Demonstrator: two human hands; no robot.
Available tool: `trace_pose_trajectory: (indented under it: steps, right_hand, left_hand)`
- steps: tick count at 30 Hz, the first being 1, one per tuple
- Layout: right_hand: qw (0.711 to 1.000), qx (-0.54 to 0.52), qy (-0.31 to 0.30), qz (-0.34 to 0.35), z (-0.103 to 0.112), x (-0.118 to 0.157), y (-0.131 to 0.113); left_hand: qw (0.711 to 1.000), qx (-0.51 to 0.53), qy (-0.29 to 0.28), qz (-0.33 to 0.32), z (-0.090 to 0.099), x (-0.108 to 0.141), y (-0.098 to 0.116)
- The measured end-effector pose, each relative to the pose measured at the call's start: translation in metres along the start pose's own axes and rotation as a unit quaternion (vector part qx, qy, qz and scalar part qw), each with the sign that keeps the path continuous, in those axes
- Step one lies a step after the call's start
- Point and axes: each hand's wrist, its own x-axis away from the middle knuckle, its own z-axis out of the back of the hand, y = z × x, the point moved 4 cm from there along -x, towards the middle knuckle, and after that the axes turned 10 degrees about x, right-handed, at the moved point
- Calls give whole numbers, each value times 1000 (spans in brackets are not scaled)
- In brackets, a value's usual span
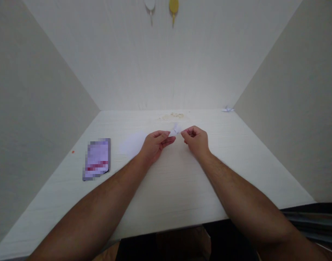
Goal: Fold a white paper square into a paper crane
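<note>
Toward the back edge of the table (168,195), the left hand (155,144) pinches a small white paper (176,129); whether the right hand (197,141) grips it, I cannot tell. It seems light, easily creased; hold its edges.

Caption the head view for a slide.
Left hand holds small white paper, right hand close beside it, over a white table.

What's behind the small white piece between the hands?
Behind the small white piece: brownish specks on the table, then the wall. Whatever the piece itself covers can't be seen.
</note>
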Motion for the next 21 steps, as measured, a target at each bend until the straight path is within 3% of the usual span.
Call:
trace_pose_trajectory:
  steps: [3,11,14,21]
  right_hand:
    - [999,4,42,1,4,-2,0]
    - [987,15,136,-79,25,-26,14]
    - [974,124,169,-87,49,-50,20]
    - [933,268,219,-100,113,-114,55]
  left_hand:
    - [1000,-21,2,0,-1,0,2]
    - [996,-87,-2,15,4,-3,-1]
    - [994,-110,-11,12,7,-5,-4]
    - [987,-160,-32,9,11,-9,-6]
